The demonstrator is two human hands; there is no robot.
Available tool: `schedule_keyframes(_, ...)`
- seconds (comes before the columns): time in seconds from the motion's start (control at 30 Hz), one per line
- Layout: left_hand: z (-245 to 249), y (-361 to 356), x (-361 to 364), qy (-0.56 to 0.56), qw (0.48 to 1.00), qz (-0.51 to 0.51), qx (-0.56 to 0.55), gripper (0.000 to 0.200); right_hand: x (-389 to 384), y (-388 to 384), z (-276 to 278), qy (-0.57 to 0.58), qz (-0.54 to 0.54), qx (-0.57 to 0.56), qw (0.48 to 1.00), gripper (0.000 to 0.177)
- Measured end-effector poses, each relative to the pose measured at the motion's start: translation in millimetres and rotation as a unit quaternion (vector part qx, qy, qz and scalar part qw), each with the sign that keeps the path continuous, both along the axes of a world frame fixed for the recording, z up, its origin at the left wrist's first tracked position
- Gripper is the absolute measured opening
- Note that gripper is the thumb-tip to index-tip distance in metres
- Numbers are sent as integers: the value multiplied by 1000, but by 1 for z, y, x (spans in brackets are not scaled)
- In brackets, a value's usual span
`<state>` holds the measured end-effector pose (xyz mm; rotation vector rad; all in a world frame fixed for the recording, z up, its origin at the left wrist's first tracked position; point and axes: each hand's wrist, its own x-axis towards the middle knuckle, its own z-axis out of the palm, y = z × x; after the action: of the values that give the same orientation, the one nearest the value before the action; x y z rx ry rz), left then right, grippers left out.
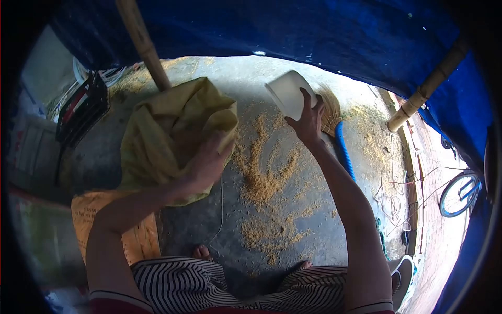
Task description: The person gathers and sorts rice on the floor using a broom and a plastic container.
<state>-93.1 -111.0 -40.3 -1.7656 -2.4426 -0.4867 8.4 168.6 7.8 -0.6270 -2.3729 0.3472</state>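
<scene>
Here, right hand [308, 123] fingers grip a white bowl [287, 93]; left hand [206, 162] clutches the yellow sack [162, 131].

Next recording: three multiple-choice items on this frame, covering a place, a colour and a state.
1. Where is the left hand? A) on the yellow sack B) on a chair C) on a ladder
2. What colour is the container in the right hand? A) red B) white C) green
3. How is the container held? A) set down flat B) buried in the sack C) raised and tilted
Answers: 1 A, it clutches the cloth; 2 B, plainly white; 3 C, lifted above the scattered grain.
</scene>
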Motion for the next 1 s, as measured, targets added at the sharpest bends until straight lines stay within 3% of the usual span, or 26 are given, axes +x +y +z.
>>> schedule_keyframes(0.03, -5, 10, 14, -106, 992, -52, 42, 63, 4, 14, -8, 4, -7, 2, 1000, 94)
schedule_keyframes(0.1, -6, 23, 26, -87, 950, -281, -102, 55, 10, 37, -22, -24, -59, 24, 998, 93)
schedule_keyframes(0.13, -16, 28, 26, -84, 949, -286, -103, 55, 10, 44, -28, -36, -66, 39, 996, 92)
schedule_keyframes(0.23, -68, 43, 0, -127, 946, -222, -198, 55, 4, 52, -44, -94, -70, 54, 992, 93)
schedule_keyframes(0.3, -97, 40, -37, 137, 966, -89, -202, 57, -6, 60, -59, -107, -63, 69, 990, 92)
schedule_keyframes(0.37, -113, 39, -77, -108, 944, -13, -311, 64, -15, 62, -78, -126, -70, 104, 984, 92)
schedule_keyframes(0.43, -96, 33, -78, -65, 946, 30, -317, 65, -20, 52, -83, -137, -45, 45, 989, 83)
schedule_keyframes(0.47, -86, 30, -77, -19, 945, 71, -318, 66, -25, 48, -93, -121, -33, 99, 987, 79)
schedule_keyframes(0.5, -79, 32, -75, -22, 944, 72, -322, 66, -28, 44, -100, -105, -21, 152, 983, 75)
schedule_keyframes(0.57, -72, 37, -72, -21, 943, 62, -326, 69, -28, 28, -101, -99, 30, 146, 984, 72)
schedule_keyframes(0.73, -97, 43, -83, -76, 961, 74, -255, 69, 14, -36, -90, -123, 221, 171, 952, 74)
schedule_keyframes(0.8, -110, 44, -76, -76, 964, 74, -244, 69, 45, -52, -73, -154, 249, 174, 940, 75)
schedule_keyframes(0.83, -119, 43, -70, 86, 976, 18, -197, 70, 61, -58, -66, -180, 278, 177, 927, 76)
schedule_keyframes(0.87, -126, 40, -66, 247, 957, -40, -144, 72, 75, -62, -61, -205, 279, 186, 919, 78)
schedule_keyframes(0.9, -127, 43, -59, 244, 958, -43, -146, 72, 88, -64, -56, -208, 279, 183, 920, 78)
schedule_keyframes(0.97, -126, 55, -39, 44, 973, -80, -212, 75, 112, -67, -39, -221, 281, 112, 927, 79)
schedule_keyframes(1.0, -122, 57, -29, 42, 973, -86, -211, 75, 121, -66, -28, -258, 274, 66, 924, 79)
